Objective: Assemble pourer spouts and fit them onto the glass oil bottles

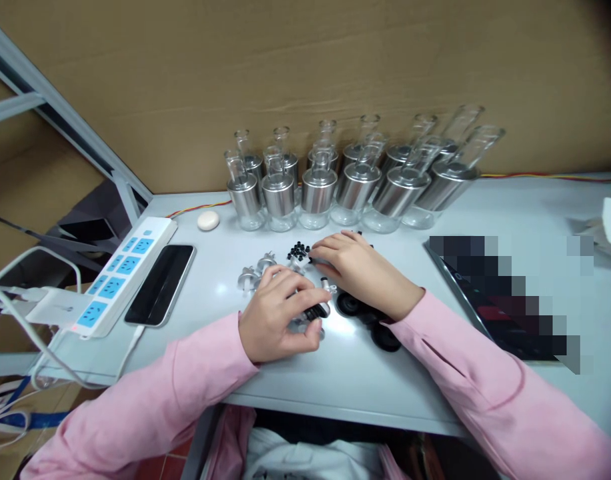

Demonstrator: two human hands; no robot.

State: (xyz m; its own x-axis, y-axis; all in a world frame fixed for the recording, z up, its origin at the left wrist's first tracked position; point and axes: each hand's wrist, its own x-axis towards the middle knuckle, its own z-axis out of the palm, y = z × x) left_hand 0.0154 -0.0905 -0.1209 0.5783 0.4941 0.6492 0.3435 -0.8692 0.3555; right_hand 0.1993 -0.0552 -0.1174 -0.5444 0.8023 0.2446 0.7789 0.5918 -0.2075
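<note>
My left hand [281, 316] is closed over the middle of the table. Between its thumb and fingers sits a small black-and-silver part [315, 311], partly covered by the fingers. My right hand [353, 267] reaches left with bent fingers, their tips at the edge of a pile of small black pieces [298, 251]. What those fingertips pinch is too small to make out. Silvery metal parts [247, 279] lie beyond my left hand. Black round discs [349, 304] rest under my right wrist, and a small white-and-silver piece [327, 285] lies between the hands.
Two rows of glass bottles with metal collars [319, 190] stand along the back cardboard wall. On the left are a power strip [116, 277], a phone [161, 285] on a cable and a white rounded object [208, 220]. A dark, partly pixelated tablet-like device [495, 307] lies right.
</note>
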